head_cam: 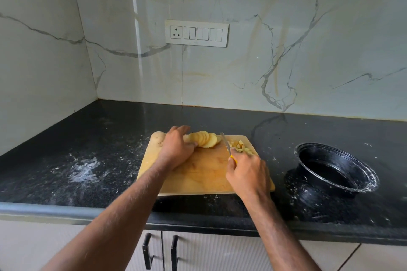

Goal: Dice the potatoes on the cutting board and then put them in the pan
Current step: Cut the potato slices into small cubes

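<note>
Two bare forearms enter from the near edge, one on the left and one on the right, each ending in bare hands. No sleeve shows on either arm, up to where the near edge cuts them off. Fine dark hair covers both forearms, denser along their outer sides. The left hand (176,147) is seen from its back, with knuckles and tendons faintly raised. The right hand (247,174) is also seen from its back, the wrist bone making a small bump. No ring, watch, band or glove is visible on either. The fingernails are too small and blurred to describe.
</note>
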{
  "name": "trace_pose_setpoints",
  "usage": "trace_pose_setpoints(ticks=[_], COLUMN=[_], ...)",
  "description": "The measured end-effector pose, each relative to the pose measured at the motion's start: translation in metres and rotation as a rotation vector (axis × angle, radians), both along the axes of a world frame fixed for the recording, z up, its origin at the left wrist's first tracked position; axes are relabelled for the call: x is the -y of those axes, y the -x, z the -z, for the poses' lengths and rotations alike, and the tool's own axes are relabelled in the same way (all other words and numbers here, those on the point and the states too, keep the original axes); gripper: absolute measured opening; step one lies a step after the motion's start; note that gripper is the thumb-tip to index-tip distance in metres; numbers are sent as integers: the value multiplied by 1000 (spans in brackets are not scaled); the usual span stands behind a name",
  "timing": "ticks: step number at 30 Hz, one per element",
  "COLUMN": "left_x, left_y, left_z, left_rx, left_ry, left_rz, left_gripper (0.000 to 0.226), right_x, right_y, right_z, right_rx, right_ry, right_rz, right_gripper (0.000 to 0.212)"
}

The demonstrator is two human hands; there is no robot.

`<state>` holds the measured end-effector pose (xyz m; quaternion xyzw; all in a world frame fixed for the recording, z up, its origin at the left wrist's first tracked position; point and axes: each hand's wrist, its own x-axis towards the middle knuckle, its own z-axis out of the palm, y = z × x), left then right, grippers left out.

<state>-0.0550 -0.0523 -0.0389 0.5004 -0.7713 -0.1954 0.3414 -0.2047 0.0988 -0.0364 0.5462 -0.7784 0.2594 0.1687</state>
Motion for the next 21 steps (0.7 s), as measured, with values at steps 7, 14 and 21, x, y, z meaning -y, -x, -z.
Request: trace_pose_setpoints(ticks=[7, 14, 21], left_x=[8, 0, -11], left_y=[7, 1, 0], left_z=[4, 7, 2], left_rx=[66, -51, -131], left_ry=[-71, -8, 61], left_rz=[37, 24, 8], left_gripper=[62, 68, 65], right_x=[1, 1, -3], right_y=[3, 3, 1], right_z=[3, 3, 3], right_rx=[48, 51, 55], right_ry=[7, 10, 12], right_rz=[3, 3, -4], right_gripper=[36, 35, 36])
